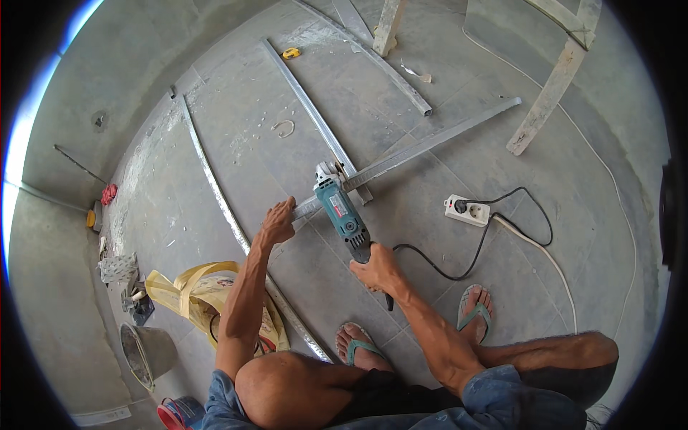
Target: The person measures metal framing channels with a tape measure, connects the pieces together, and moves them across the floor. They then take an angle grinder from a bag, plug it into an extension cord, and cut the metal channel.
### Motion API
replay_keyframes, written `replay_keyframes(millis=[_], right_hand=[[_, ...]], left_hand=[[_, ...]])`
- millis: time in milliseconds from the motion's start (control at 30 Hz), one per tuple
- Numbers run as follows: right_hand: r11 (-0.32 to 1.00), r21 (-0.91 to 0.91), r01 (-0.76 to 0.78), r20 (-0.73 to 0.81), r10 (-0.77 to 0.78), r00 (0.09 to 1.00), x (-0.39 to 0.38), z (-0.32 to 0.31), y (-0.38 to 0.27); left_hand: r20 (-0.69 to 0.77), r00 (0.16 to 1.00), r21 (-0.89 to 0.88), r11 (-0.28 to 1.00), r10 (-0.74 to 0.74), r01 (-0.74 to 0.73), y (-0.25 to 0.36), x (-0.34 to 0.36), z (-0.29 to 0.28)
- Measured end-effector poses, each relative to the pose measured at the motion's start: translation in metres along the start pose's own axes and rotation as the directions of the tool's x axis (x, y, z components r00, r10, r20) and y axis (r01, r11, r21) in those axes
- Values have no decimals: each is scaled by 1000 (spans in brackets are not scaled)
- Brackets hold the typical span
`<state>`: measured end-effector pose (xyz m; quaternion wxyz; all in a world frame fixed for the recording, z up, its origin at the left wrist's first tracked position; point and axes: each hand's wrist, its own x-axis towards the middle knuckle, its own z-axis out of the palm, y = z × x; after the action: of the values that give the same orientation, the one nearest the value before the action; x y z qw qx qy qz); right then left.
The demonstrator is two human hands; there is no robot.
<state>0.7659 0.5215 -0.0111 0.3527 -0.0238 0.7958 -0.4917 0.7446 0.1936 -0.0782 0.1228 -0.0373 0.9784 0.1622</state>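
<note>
My right hand (378, 269) is wrapped round the rear handle of a teal angle grinder (340, 208). The grinder's metal head (327, 173) lies over a metal profile (437, 137) that runs crosswise from lower left to upper right. My left hand (278, 222) grips the near left end of this profile. Beneath it, a second metal profile (304, 104) stretches away from me along the floor. The grinder's disc is mostly hidden, so I cannot tell whether it touches the metal. A black cord leads from the grinder to a white socket block (467, 211).
A long metal strip (215, 190) lies left, beside a yellow bag (193, 287). A grey bucket (147, 351) and a red-and-blue pail (179, 413) stand lower left. Wooden legs (548, 100) rise at the upper right. A yellow tape measure (290, 53) and another metal bar (380, 61) lie farther off.
</note>
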Motion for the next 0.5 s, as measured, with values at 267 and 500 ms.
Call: replay_keyframes(millis=[267, 500], right_hand=[[1000, -9, 20, -16, -21, 1000, 5, 5, 8], [997, -31, 66, -25, -66, 997, 13, 9, 20]], left_hand=[[12, 999, 1, 999, 41, -41, -3, 2, -1], [-9, 998, 2, 998, 69, -69, -2, 0, 0]])
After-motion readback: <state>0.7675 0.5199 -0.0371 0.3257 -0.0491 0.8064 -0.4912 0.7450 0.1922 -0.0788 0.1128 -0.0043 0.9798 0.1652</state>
